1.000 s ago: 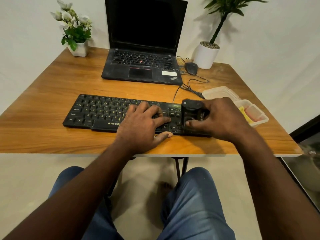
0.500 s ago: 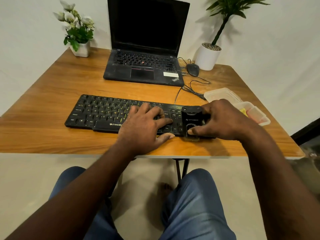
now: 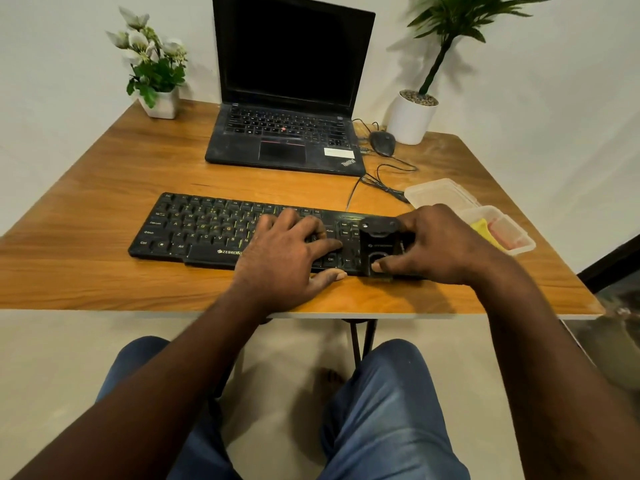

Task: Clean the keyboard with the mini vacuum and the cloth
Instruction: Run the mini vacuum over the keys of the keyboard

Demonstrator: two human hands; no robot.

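Leftmost, at the far left corner of the wooden surface (image 3: pixel 104 188), stands a white pot of pale flowers (image 3: pixel 157 98). Near the front edge the black keyboard (image 3: pixel 204 226) lies parallel to that edge. The left hand (image 3: pixel 284 258) rests flat on its middle keys with fingers spread, its grip wide and holding nothing, the thumb along the keyboard's near rim. Behind it, toward the far edge, an open laptop (image 3: pixel 287 133) shows a dark screen. Just right of the left hand, the black mini vacuum (image 3: pixel 379 242) sits on the keyboard's right end and reaches its near rim. The right hand (image 3: pixel 443 247) has its grip closed round the vacuum from the right side, thumb on its near end, fingers curled over the far part. A mouse (image 3: pixel 382 142) and a white potted plant (image 3: pixel 410 121) occupy the far right corner. By the right edge, a clear tub (image 3: pixel 521 250) beside its lid (image 3: pixel 440 194) holds yellow and pink contents (image 3: pixel 485 227), possibly a cloth, though too blurred to tell.
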